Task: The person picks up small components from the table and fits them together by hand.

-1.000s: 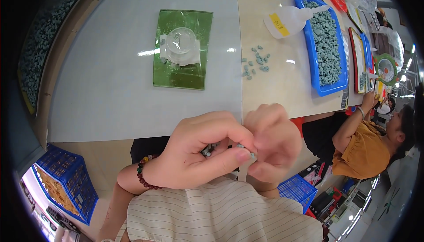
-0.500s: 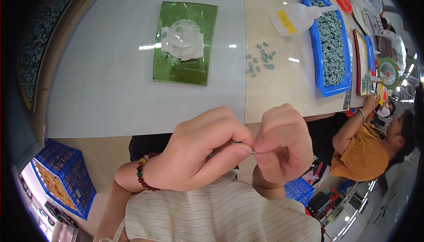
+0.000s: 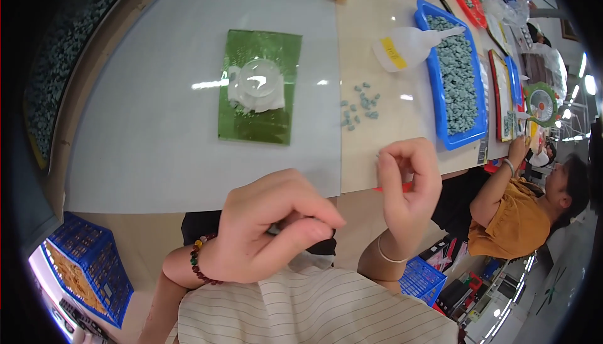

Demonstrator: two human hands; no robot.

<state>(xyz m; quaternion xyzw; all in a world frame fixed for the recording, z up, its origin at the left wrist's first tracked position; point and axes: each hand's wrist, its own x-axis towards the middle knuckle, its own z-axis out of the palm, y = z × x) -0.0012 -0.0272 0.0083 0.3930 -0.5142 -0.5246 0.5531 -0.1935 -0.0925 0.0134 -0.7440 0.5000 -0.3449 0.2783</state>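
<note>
My left hand [image 3: 273, 228], a beaded bracelet at its wrist, is held before my body just off the table's near edge. Its fingers are curled and thumb and forefinger meet; what lies inside is mostly hidden. To the right, my right hand [image 3: 411, 184] pinches a tiny greenish bit at its fingertips, too small to name. Several loose blue-green stones [image 3: 364, 102] lie on the table beyond it. Farther left, a round clear dish [image 3: 259, 79] stands on white paper upon a green sheet [image 3: 257, 131], with water-like drops around it.
A blue tray [image 3: 441, 121] full of blue-green stones stands at the right, a white squeeze bottle [image 3: 402, 49] leaning on its rim. Red trays [image 3: 468, 1] lie farther back. A person in an orange top [image 3: 499, 228] sits at the right. Blue crates [image 3: 94, 268] flank me below.
My hands, which met at the fingertips, have come apart. The right one has moved up toward the loose stones, while the left stays low, still curled. The view has tilted slightly.
</note>
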